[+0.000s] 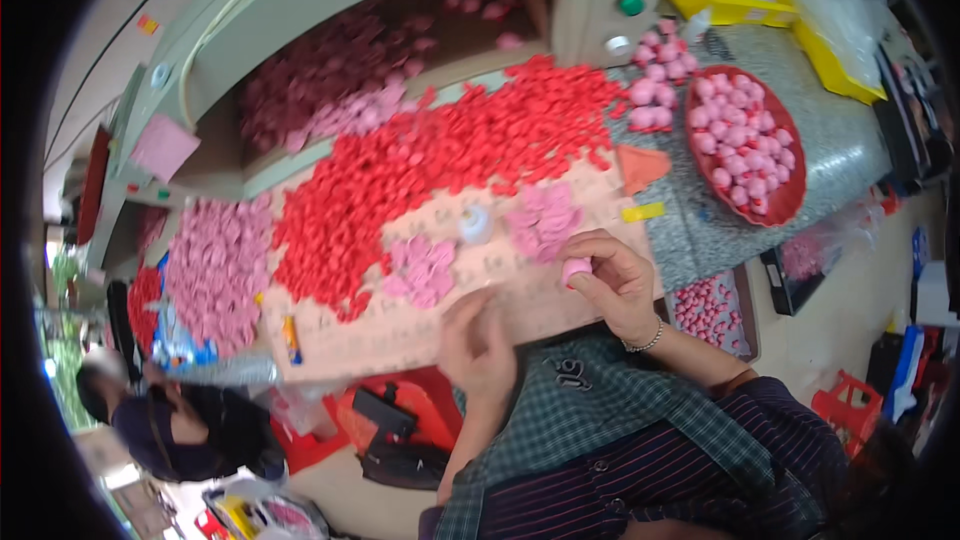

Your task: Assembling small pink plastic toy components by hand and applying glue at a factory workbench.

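My right hand (622, 290) pinches a small round pink piece (577, 268) with a bit of red at its lower side, between thumb and fingers, above the front of the bench. Motion smears my left hand (474, 342), so its fingers cannot be made out; it hovers left of the right hand. Just beyond the hands lie two small heaps of flat pink pieces, a left heap (420, 270) and a right heap (545, 222). Between these heaps stands a small white bottle (475, 225). Behind them spreads a long pile of red pieces (470, 130).
A red bowl (797, 202) of round pink pieces stands at the right, beside more pink balls (652, 105). Pink pieces (220, 275) are piled at the left. A glue tube (291, 340) and yellow strip (643, 212) lie on the bench. Another person (190, 430) sits at far left.
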Demonstrator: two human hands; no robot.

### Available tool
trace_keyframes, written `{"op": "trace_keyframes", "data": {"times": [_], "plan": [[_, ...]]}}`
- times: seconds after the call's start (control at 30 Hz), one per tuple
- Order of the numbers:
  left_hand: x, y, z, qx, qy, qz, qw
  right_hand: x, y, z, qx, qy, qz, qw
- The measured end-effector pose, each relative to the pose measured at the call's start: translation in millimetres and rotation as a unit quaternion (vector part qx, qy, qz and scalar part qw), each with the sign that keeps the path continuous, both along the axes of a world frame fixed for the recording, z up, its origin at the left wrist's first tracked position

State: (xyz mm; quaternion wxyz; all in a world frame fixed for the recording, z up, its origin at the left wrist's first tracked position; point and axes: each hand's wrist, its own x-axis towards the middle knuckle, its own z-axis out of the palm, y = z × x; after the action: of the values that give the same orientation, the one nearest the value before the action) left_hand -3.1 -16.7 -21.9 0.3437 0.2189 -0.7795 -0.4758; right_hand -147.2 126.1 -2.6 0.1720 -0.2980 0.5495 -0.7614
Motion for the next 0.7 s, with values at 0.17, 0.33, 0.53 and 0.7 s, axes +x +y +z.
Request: {"op": "trace_keyframes", "data": {"times": [0.17, 0.33, 0.53, 0.7], "plan": [[8, -29, 14, -0.184, -0.043, 0.143, 0.971, -39, 37, 32, 0.158, 0.176, -0.209, 0.949], [2, -30, 14, -0.16, -0.038, 0.135, 0.977, -107, 77, 62, 0.237, 0.349, -0.395, 0.816], [-11, -28, 18, -0.157, -0.003, 0.133, 0.979, -183, 122, 54, 0.367, 0.431, -0.409, 0.716], [-8, -29, 16, -0.19, -0.029, 0.157, 0.969, -154, 84, 59, 0.299, 0.408, -0.354, 0.787]]}}
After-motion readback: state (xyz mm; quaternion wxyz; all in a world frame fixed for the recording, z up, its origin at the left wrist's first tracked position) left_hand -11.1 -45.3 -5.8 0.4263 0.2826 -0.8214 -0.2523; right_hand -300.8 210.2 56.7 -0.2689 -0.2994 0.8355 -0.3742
